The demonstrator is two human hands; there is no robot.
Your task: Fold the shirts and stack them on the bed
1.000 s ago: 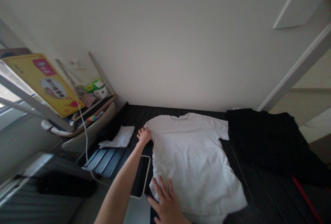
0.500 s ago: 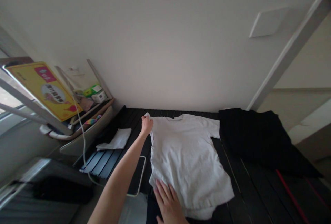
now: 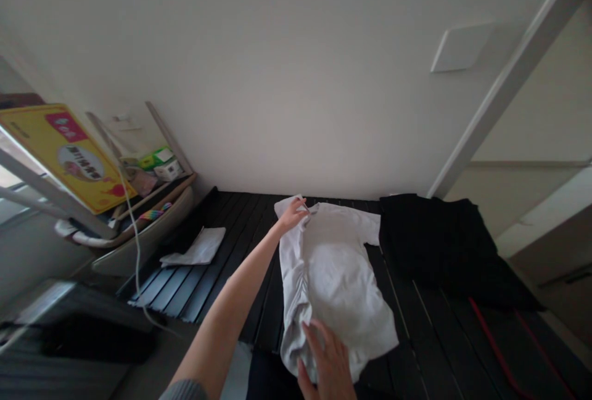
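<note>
A white short-sleeved T-shirt [image 3: 342, 264] lies on the dark slatted surface, its collar toward the wall. Its left side is folded inward in a wrinkled strip running from shoulder to hem. On the folded shoulder beside the collar rests my left hand [image 3: 293, 215], fingers stretched out and slightly apart. My right hand [image 3: 327, 360] is at the hem end of the fold, with thumb and fingers spread over the fabric. Part of the hem is hidden beneath it.
Black folded cloth [image 3: 444, 246] lies right of the shirt. To the left are a white folded cloth [image 3: 203, 246], a white cable [image 3: 137, 258], and a bin [image 3: 152, 227] holding small boxes and a yellow board [image 3: 69, 159]. A plain wall [image 3: 296, 79] stands behind.
The shirt's left side and sleeve, flat before, are now folded over toward the middle. Both hands have moved right, and my left hand has loosened from its pinch on the sleeve.
</note>
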